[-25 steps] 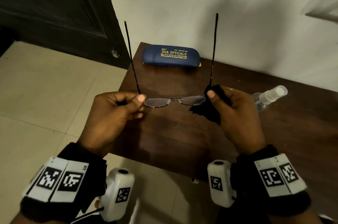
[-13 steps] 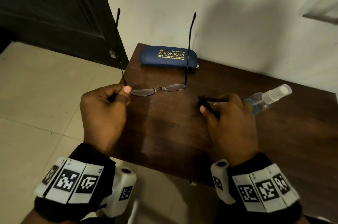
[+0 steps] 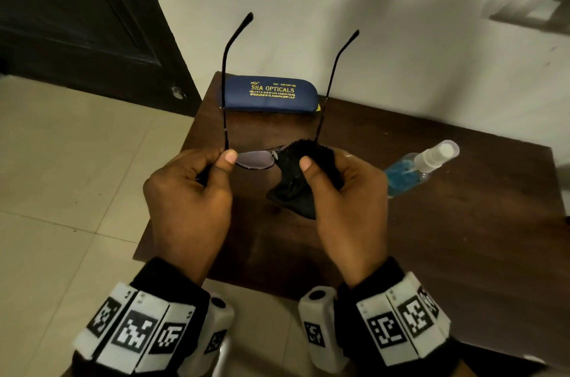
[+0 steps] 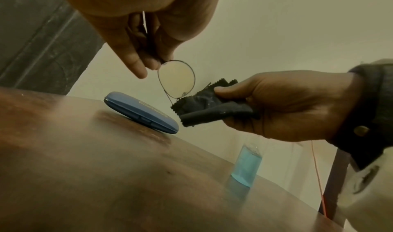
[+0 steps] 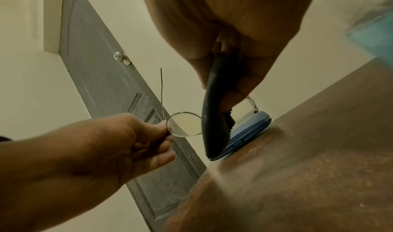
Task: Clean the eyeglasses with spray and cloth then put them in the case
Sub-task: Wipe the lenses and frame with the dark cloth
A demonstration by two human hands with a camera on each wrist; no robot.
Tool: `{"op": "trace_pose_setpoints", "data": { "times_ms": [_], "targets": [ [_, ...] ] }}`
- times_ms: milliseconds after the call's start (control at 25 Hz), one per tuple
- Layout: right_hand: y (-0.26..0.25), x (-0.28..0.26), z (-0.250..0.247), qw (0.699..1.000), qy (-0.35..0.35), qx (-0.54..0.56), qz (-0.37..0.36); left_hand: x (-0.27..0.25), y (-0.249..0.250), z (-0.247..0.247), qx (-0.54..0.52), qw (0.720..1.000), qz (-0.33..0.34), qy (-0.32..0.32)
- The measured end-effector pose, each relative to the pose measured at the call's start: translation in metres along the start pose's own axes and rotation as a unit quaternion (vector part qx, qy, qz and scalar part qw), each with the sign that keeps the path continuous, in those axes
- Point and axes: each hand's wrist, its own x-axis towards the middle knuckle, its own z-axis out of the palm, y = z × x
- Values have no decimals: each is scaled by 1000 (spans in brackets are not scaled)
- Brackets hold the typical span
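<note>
Held above the table: thin, fragile wire eyeglasses, left hand pinched at the hinge corner, right hand clamping soft black cloth over one lens; best supported by rims.

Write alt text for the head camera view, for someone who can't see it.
Two hands hold eyeglasses above a dark wooden table: the left hand pinches the frame's corner, the right hand wraps one lens in a black cloth. Behind lie a closed blue case and a spray bottle.
</note>
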Motion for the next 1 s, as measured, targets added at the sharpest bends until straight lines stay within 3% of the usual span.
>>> {"op": "trace_pose_setpoints", "data": {
  "times_ms": [280,440,720,1000],
  "targets": [
    [1,-1,3,1000,-12,-1,-13,-9,9,4,-23,999,45,-14],
    [1,-2,5,998,-57,22,-3,-10,5,4,-14,997,68,-18],
    [3,-3,5,993,-108,42,12,-6,-2,2,-11,999,37,13],
    [3,-4,6,997,-45,62,-2,-4,-3,0,-5,999,35,-3]
  ]
}}
